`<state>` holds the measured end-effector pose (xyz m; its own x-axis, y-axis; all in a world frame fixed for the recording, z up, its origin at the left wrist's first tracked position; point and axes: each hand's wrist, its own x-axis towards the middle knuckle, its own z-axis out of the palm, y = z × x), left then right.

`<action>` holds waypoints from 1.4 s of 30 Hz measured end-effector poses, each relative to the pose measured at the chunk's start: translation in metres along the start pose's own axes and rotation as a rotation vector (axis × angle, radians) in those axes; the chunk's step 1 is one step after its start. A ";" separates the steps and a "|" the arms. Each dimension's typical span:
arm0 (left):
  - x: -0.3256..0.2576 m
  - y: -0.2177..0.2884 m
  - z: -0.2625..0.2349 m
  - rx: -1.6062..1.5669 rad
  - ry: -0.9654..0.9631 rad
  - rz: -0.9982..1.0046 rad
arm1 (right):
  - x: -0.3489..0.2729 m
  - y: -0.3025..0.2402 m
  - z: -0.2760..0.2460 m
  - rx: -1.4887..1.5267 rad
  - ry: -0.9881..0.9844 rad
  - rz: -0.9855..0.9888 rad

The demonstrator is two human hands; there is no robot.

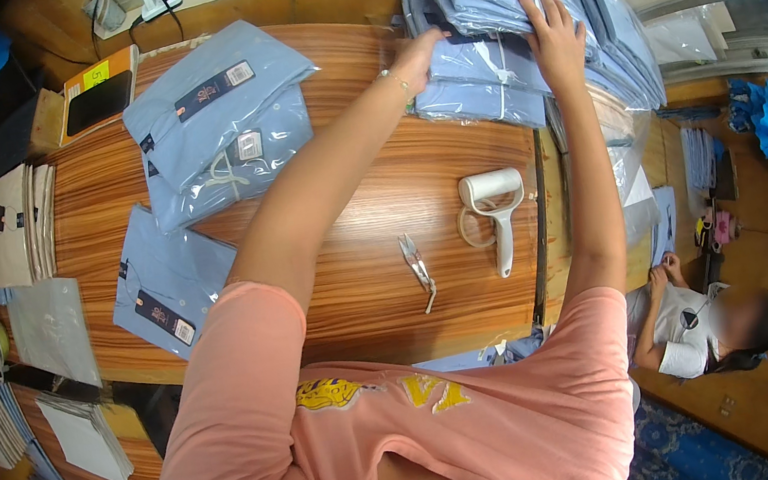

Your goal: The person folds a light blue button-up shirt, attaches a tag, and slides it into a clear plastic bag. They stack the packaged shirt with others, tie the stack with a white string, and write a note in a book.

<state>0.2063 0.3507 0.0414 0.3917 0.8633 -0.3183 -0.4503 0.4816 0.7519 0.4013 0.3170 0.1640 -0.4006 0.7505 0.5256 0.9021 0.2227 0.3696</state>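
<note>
Fingers of the right hand [555,31] lie spread and flat on top of a stack of bagged light-blue shirts [493,38], palm down, clamped on nothing. Those of the left hand [418,58] press together against the near left side of that same stack, their tips slipped in among the bags, so whether they grip anything cannot be told.

Both hands touch the stack, which sits at the far end of the wooden table [354,234] and leans into more bagged shirts just to the right of the right hand's fingers.

Nearer than the fingers, on bare wood, lie a white handheld tool with a coiled cord [496,209] and, just left of it, small metal snips [417,265]. Well to the left of the left hand's fingers sit loose folded blue shirts [215,116], with another folded blue shirt [165,290] closer to the table's near edge. Far below and right of the fingers, another person [700,323] sits on the floor.
</note>
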 end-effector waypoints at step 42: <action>-0.456 0.046 -0.233 1.643 0.358 0.554 | -0.234 -0.273 -0.105 0.649 -0.481 0.231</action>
<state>-0.1804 0.0143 0.0870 0.2075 0.9531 0.2204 0.8260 -0.2914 0.4825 0.2317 0.0150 0.0209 -0.2151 0.9719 0.0957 0.9252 0.2342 -0.2985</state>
